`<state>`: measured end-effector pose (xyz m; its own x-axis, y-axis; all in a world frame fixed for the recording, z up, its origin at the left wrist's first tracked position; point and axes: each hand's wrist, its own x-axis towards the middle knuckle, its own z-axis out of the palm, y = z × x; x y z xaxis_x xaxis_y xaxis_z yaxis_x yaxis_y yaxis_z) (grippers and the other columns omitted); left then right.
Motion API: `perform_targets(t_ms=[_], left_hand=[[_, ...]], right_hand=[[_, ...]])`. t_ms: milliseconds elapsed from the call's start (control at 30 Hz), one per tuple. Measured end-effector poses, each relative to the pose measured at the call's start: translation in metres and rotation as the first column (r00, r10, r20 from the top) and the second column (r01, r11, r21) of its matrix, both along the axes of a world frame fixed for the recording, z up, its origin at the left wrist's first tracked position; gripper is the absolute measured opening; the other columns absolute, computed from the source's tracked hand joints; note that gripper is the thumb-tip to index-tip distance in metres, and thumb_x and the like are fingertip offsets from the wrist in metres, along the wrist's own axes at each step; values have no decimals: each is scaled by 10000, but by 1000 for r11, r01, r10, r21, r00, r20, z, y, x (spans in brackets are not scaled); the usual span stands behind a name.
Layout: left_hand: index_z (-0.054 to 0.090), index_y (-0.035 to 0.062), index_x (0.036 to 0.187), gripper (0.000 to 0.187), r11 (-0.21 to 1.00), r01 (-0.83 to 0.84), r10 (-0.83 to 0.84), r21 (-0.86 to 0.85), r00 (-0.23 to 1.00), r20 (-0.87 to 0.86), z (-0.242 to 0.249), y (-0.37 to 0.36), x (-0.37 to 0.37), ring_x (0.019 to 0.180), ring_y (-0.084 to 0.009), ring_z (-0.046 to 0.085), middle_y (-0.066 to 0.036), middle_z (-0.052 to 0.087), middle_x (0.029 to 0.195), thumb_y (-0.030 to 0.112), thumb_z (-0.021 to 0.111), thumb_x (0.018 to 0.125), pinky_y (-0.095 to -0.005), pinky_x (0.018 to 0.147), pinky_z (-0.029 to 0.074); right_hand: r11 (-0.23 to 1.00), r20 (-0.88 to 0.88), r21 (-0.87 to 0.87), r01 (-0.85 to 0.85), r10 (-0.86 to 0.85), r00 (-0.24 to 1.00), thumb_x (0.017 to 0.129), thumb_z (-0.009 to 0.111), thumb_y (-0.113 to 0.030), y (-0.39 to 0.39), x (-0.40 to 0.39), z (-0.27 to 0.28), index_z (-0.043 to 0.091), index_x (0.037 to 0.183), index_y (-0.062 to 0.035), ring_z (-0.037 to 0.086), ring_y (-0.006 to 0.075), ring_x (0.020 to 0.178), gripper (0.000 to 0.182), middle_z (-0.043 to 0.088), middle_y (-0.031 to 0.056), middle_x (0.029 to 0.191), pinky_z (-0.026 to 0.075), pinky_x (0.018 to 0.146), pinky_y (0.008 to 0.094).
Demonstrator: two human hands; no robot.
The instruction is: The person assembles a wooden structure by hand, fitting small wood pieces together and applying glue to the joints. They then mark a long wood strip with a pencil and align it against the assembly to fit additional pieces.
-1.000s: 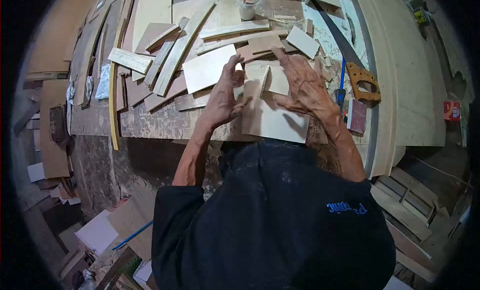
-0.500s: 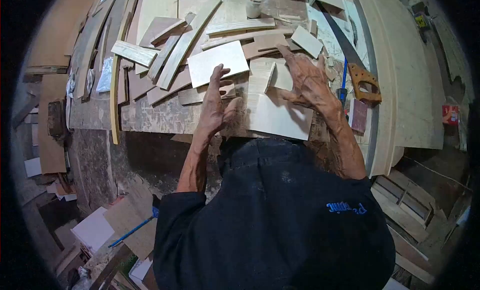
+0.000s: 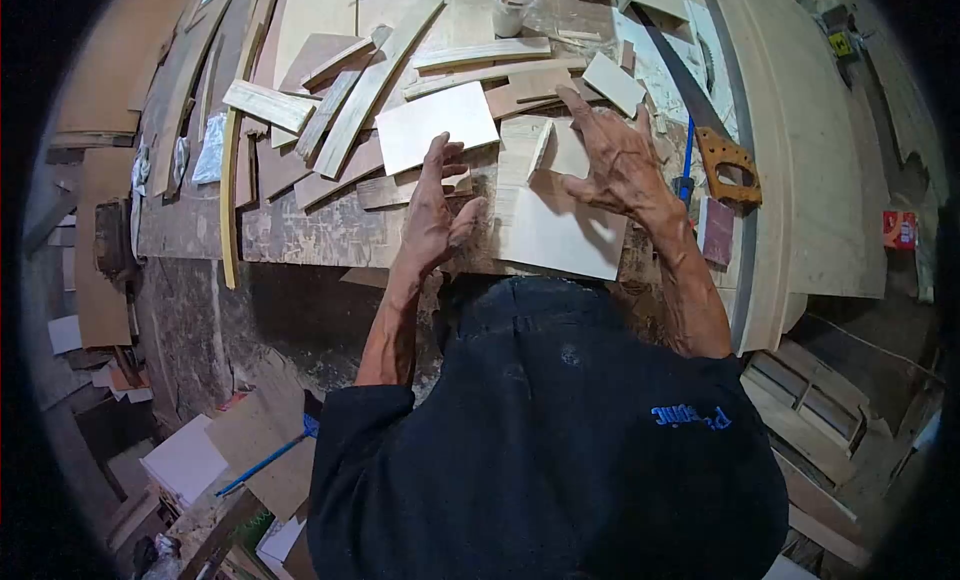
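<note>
Here's the left hand [image 3: 435,215], fingers apart and thumb swung out to the side, gripping nothing that shows, over the near part of the worn, flecked wooden table [image 3: 320,238]. Across from it, the right hand [image 3: 622,170] is spread wide, palm down, thumb pointing in towards a small, thin, pale wooden piece [image 3: 541,152] that stands on edge, leaning slightly. Whether the thumb touches anything, I can't tell from this angle.

Under that right hand lies a flat, pale rectangular board [image 3: 563,238], right at the table's front edge, and the thin piece rises near its far part. Just beyond the left fingertips, a bright white rectangular panel [image 3: 436,127] rests at a slant; further left, a long pale wooden strip [image 3: 378,88] runs diagonally over other offcuts.

Over on the right, a handsaw with a dark blade and brown wooden handle [image 3: 714,160] lies beside a slim blue-shafted tool with a dark handle [image 3: 684,188], and a dark red block [image 3: 715,232] sits just below. Up at the back, a clear plastic cup [image 3: 507,22].
</note>
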<state>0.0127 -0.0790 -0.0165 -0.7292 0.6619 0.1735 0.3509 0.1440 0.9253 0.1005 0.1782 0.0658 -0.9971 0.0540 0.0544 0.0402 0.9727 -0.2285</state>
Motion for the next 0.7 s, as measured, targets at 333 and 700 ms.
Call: perform_targets(t_ms=[333, 700], left_hand=[[235, 54, 1516, 837, 992, -115, 112, -56, 992, -60, -4, 4, 14, 1096, -253, 610, -154, 536, 1319, 49, 730, 841, -343, 827, 576], [328, 35, 1470, 677, 961, -246, 266, 125, 946, -186, -39, 9, 39, 846, -168, 621, -130, 594, 1141, 7, 665, 883, -271, 612, 513]], right_hand=[[998, 119, 25, 65, -67, 991, 695, 831, -466, 24, -20, 27, 182, 1572, -231, 611, 259, 963, 1116, 654, 44, 953, 220, 1081, 764], [989, -137, 117, 91, -75, 988, 668, 782, -428, 106, -77, 26, 249, 1529, -173, 631, 361, 1036, 1045, 664, 185, 1089, 370, 1010, 643]])
